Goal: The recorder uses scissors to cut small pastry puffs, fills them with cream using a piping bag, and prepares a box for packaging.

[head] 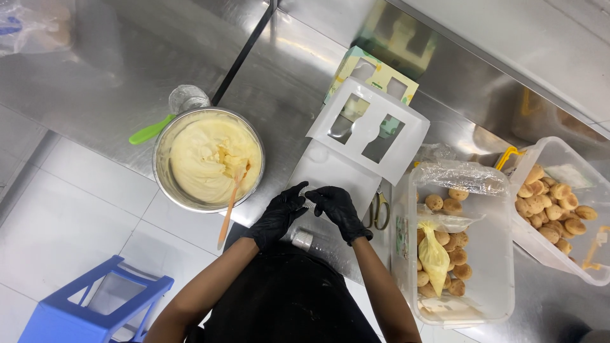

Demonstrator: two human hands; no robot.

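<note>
Piping bag (312, 204), clear and hard to make out against the steel, is lying between the two gloved hands at the near edge of the counter (114, 70); its exact outline cannot be told from this view. Left hand (279, 216), in a black glove, is pinching one end of it with curled fingers. Right hand (338, 211), likewise gloved, is closing on the other end, the two sets of fingertips almost touching. A small pale nozzle-like piece (302, 239) is sitting just below the hands, close to the person's apron.

To the left, a round steel bowl (208, 159) of pale yellow cream is standing near the counter's front edge, with an orange spatula (230, 206) resting in it, handle overhanging the rim toward the person. A green-handled tool (150, 131) is lying just beyond the bowl. Behind the hands, a white windowed carton (368, 130) is lying flat, and scissors (379, 211) are resting just beside the right hand. Toward the right end of the counter, two clear tubs (495, 254) (559, 209) are holding small round buns, the nearer one also holding a filled yellow bag (434, 257).

Handling note: thin film of this kind is probably best gripped near its edge with both hands working close together, as here, keeping it taut and clear of the cream.
</note>
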